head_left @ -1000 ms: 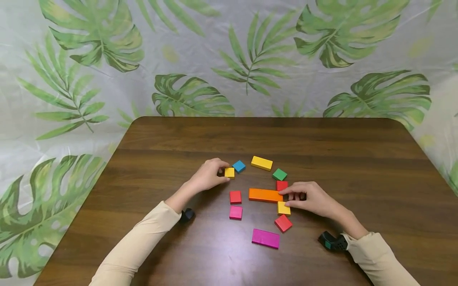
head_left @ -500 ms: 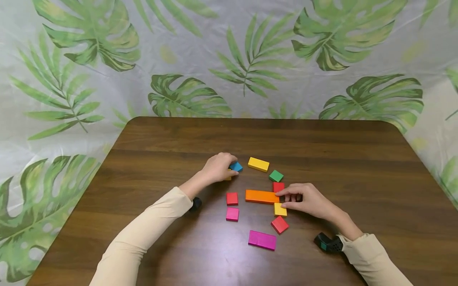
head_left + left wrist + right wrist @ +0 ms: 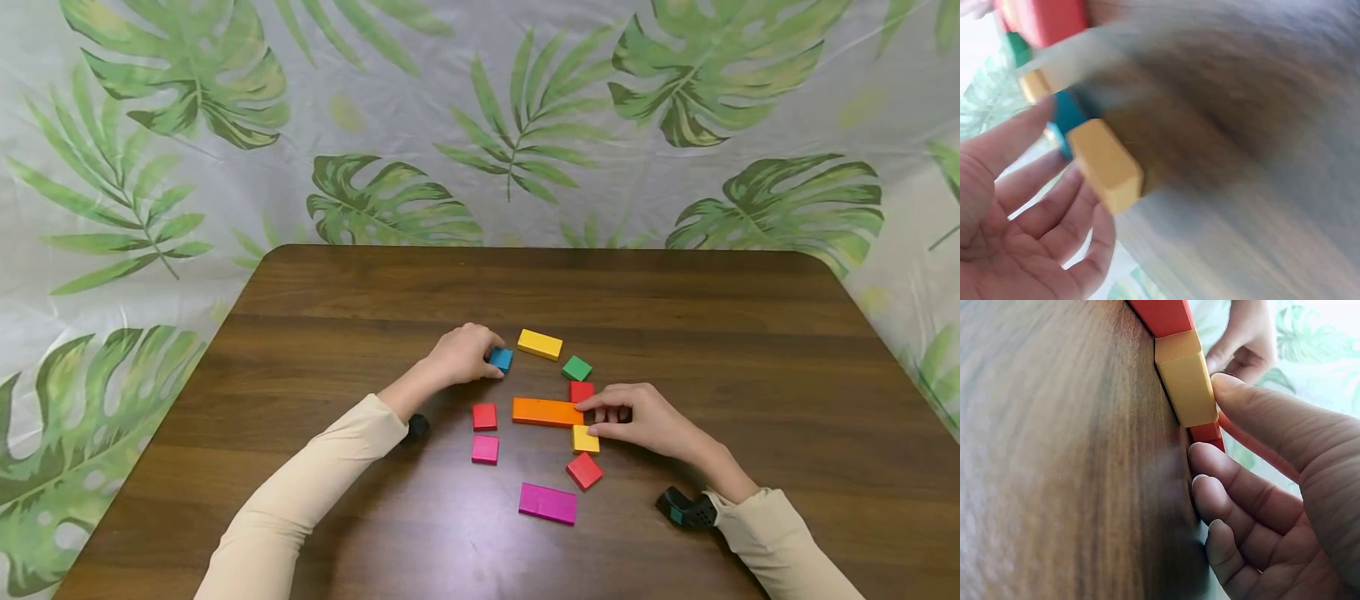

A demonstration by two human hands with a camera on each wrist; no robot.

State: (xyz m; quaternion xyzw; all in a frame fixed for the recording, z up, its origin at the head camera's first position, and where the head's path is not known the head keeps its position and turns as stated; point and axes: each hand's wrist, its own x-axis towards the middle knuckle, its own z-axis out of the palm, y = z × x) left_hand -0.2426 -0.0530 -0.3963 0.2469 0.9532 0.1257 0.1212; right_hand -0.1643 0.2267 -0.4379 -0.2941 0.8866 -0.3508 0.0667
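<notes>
My left hand (image 3: 459, 354) pinches a small blue block (image 3: 500, 361) between thumb and forefinger, close over the table. A yellow block (image 3: 1105, 162) lies against its other fingers in the left wrist view; the hand hides it in the head view. My right hand (image 3: 641, 417) rests with bent fingers at the right side of the layout. Its forefinger touches the end of a long orange block (image 3: 543, 411), and its thumb tip is on a small yellow block (image 3: 1188, 387) just below. A red block (image 3: 582, 391) sits above the orange one's right end.
Up top are a long yellow block (image 3: 540, 344) and a green block (image 3: 577, 368). On the left sit a red block (image 3: 484, 417) and a pink block (image 3: 485, 450). Lower down are a tilted red block (image 3: 584, 472) and a long magenta block (image 3: 548, 503). The wooden table (image 3: 360, 292) meets a leafy backdrop.
My left hand has moved right from the small yellow block to the blue block, taken hold of it and turned it straighter. The right hand stays in place; the head view has shifted slightly.
</notes>
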